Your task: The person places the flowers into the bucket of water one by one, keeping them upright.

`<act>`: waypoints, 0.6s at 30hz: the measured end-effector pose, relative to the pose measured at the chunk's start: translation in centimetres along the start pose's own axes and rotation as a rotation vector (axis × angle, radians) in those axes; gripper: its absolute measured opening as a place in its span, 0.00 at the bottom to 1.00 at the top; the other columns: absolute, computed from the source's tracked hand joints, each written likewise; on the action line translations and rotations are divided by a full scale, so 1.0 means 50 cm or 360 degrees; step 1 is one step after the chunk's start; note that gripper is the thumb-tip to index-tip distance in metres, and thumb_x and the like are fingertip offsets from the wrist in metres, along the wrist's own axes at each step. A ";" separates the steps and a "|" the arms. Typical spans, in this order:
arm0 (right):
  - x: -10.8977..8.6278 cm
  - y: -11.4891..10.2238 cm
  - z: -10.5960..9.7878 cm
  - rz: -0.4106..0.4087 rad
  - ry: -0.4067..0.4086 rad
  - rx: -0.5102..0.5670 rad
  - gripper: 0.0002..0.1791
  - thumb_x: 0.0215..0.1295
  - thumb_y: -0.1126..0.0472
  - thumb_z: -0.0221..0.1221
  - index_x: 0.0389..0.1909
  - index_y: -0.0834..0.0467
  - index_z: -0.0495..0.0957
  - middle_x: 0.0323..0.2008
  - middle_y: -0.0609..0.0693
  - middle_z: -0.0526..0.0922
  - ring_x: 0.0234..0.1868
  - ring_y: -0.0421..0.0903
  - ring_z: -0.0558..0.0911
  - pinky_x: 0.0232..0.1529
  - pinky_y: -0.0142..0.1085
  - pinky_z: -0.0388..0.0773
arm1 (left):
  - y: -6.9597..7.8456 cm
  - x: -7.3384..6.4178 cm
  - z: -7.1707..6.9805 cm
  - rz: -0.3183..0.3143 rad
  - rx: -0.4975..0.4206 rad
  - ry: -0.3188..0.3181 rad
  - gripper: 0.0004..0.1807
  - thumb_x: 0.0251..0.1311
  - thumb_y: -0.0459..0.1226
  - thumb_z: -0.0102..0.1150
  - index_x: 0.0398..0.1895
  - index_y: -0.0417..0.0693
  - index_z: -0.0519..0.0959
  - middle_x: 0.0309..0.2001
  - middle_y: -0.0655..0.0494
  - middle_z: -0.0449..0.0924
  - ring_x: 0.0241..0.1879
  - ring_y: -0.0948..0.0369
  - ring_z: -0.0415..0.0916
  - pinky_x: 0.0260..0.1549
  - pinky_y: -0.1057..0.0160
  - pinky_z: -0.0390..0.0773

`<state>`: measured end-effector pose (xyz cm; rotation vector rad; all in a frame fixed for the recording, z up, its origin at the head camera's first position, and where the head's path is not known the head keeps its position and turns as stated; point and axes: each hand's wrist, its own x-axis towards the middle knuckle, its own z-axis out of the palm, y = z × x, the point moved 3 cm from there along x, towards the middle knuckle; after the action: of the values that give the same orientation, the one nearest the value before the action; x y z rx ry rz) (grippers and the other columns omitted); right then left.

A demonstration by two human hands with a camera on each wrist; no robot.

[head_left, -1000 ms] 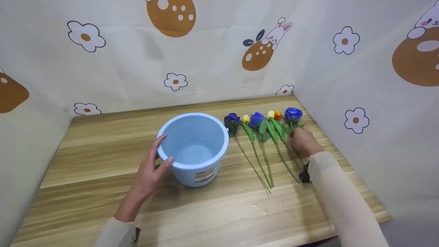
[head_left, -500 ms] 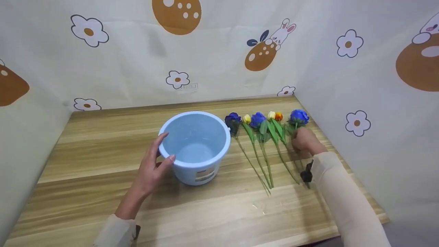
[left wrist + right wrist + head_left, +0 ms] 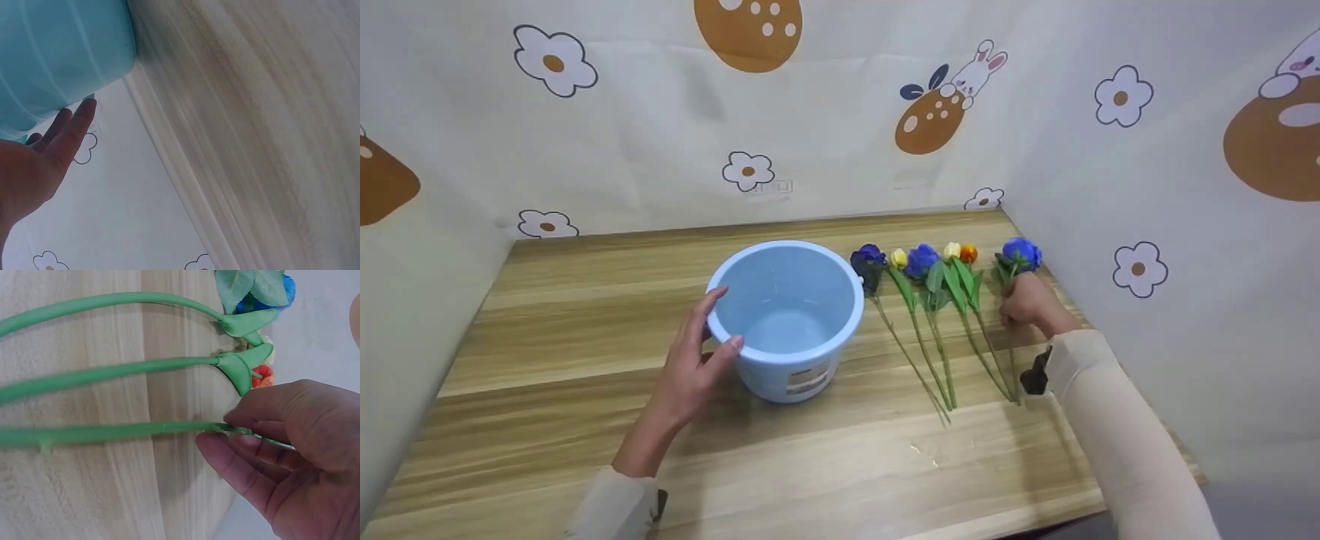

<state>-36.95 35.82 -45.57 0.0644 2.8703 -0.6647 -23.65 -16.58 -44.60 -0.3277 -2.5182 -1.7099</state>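
In the head view, my left hand (image 3: pixel 694 369) rests against the near left side of a light blue bucket (image 3: pixel 780 379), with thumb and forefinger at its rim. In the left wrist view, fairly straight fingers (image 3: pixel 79 126) touch the outer wall of the bucket (image 3: pixel 62 50). My right hand (image 3: pixel 1035 304) pinches the stem of a blue rose (image 3: pixel 1021 253) at the right end of a row of flowers. In the right wrist view, that green stem (image 3: pixel 140 430) runs between thumb and forefinger of my right hand (image 3: pixel 292 450); its bloom is hidden there.
Left of the held rose lie a dark blue rose (image 3: pixel 868 259), a yellow tulip (image 3: pixel 898 259), another blue rose (image 3: pixel 922 260), a pale tulip (image 3: pixel 952 251) and an orange flower (image 3: pixel 968 253). Patterned cloth walls (image 3: pixel 825 105) stand behind and beside the wooden table (image 3: pixel 780 472).
My right hand and the blue rose in it have shifted slightly right, and its stem end has swung a little left. My left hand stays at the bucket.
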 end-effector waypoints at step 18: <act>-0.023 -0.035 -0.036 -0.0009 0.0065 0.0378 0.11 0.55 0.78 0.63 0.39 0.70 0.75 0.23 0.47 0.67 0.23 0.40 0.79 0.27 0.35 0.85 | -0.004 0.000 0.004 0.0021 -0.0027 0.0007 0.39 0.74 0.49 0.54 0.85 0.65 0.53 0.83 0.45 0.51 0.76 0.36 0.63 0.66 0.30 0.73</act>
<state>-36.31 35.06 -43.01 0.1051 2.8158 -1.0132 -23.70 -16.48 -44.85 -0.3407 -2.4937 -1.7261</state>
